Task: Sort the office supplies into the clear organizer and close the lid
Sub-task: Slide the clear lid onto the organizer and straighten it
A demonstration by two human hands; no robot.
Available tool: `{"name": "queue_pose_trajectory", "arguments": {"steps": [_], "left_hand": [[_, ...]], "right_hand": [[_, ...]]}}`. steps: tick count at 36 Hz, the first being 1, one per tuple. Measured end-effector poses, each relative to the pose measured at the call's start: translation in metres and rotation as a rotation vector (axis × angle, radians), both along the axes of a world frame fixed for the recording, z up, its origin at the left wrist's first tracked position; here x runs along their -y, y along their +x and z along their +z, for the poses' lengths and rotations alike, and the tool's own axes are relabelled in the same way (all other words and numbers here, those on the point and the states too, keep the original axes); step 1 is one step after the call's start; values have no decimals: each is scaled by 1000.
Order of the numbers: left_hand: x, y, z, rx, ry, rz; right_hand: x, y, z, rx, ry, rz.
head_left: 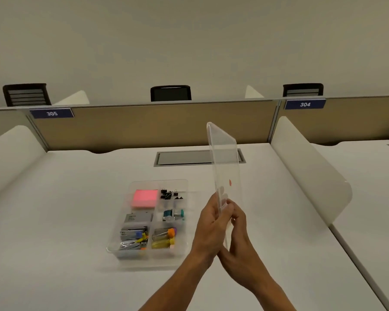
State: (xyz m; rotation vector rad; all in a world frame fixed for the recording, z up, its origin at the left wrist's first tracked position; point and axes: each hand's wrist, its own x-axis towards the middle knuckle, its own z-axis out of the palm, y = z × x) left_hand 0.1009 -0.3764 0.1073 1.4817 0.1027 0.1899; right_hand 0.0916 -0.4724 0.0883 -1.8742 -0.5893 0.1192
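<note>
One clear organizer (pixel 184 187) sits on the desk, divided into six compartments. One clear lid (pixel 225 162) is held up by two hands. Inside lie one pink sticky-note pad (pixel 144 197), one grey box (pixel 137 218), and several black binder clips (pixel 169 194) (too small to count exactly). Three chairs (pixel 170 93) stand behind the partition.

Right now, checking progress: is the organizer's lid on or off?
Off: both hands hold the clear lid upright beside the open organizer.

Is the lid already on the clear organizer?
No, both hands, left and right, hold the clear lid upright in the air, right of the open organizer.
</note>
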Motion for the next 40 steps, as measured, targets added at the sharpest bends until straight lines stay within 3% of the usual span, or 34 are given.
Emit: {"name": "queue_pose_trajectory", "arguments": {"steps": [9,16,22,29,34,40], "left_hand": [[-50,-10,7,44,-41,82],[-104,-15,-5,67,-105,137],[-145,-26,-9,88,-155,197],[-193,-33,-4,78,-225,220],[-227,-36,-15,61,-120,331],[-262,-39,-48,27,198,436]], "right_hand": [[-29,5,-18,65,-89,80],[-40,19,-14,216,-162,-245],[-40,40,-10,58,-225,-504],[-54,52,-7,-343,-96,-338],[-74,47,-16,-377,-149,-353],[-106,39,-36,-483,-131,-375]]}}
